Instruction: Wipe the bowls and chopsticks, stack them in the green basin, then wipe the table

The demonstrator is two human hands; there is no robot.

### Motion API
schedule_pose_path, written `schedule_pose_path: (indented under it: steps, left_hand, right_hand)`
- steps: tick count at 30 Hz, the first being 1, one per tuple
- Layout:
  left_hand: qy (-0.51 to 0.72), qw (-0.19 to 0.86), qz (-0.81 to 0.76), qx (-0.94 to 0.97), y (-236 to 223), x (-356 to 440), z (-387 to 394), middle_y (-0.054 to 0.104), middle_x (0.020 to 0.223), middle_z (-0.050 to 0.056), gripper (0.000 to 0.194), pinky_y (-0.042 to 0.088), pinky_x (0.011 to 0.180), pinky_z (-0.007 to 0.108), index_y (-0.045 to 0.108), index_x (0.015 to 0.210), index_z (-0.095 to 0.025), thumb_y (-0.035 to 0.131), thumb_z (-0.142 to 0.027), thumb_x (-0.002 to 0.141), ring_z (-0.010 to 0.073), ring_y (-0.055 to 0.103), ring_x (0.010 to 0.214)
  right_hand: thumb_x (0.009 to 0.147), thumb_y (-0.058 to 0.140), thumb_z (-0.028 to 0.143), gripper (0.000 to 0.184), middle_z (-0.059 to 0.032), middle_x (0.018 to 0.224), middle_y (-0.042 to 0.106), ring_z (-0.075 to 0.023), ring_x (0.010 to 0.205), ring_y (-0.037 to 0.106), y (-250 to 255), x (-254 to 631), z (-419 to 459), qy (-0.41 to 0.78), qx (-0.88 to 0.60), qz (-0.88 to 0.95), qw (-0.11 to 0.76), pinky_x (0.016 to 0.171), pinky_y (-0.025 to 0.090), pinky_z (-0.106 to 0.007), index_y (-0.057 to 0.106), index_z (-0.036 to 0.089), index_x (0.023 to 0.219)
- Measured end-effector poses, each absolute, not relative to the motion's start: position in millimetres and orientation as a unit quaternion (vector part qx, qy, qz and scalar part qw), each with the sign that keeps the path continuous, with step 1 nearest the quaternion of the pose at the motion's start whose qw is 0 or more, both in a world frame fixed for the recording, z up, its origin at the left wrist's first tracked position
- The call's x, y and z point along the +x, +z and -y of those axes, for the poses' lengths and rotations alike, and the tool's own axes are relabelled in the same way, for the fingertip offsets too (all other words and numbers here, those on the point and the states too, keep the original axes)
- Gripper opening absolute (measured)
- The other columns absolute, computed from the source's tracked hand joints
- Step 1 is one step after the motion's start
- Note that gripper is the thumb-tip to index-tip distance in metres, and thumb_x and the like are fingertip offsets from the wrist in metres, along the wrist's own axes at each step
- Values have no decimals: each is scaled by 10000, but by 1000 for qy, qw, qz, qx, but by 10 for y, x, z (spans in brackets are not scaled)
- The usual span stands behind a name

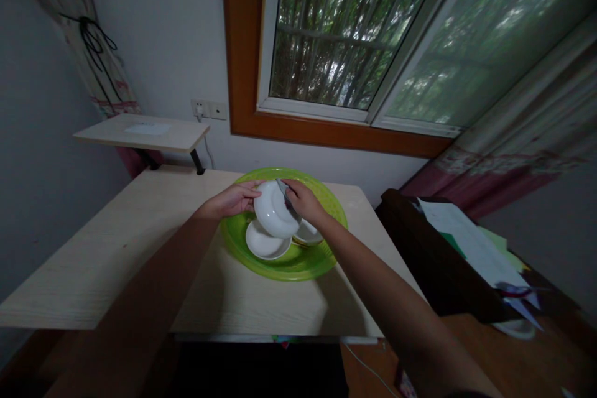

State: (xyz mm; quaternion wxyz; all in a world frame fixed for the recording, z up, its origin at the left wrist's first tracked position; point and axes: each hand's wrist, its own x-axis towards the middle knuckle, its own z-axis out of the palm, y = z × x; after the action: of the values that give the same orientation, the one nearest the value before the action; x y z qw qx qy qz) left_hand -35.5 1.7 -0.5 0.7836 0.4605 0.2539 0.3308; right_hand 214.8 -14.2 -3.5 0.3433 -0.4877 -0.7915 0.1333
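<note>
Over the green basin (284, 273), my left hand (236, 199) grips a white bowl (275, 214) by its left side. The bowl is tilted, with its rounded outside facing me. My right hand (304, 200) is closed on a greyish cloth (282, 187) and presses it against the bowl's upper right; only a small part of the cloth shows, so its kind is not certain. Below the held bowl, a second white bowl (267, 244) lies in the basin. Another white bowl (308, 234) sits to its right, partly covered by my right hand and wrist.
The basin stands on a pale wooden table (140, 236). A small raised shelf (144, 130) is at the table's back left, below a wall socket (208, 109). To the right, papers (471, 242) lie on dark furniture (420, 255). A window (345, 31) is behind the table.
</note>
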Motion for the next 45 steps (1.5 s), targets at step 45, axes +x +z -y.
schedule_pose_path:
  steps: [45]
  left_hand:
    - [358, 766, -280, 455, -44, -332, -36, 741, 923, 127, 284, 605, 739, 313, 692, 1107, -86, 752, -179, 845, 181, 712, 743]
  right_hand:
    - [972, 641, 257, 262, -95, 1234, 711, -247, 1152, 629, 129, 2222, 841, 58, -360, 882, 298, 1037, 490, -425, 752, 254, 1210]
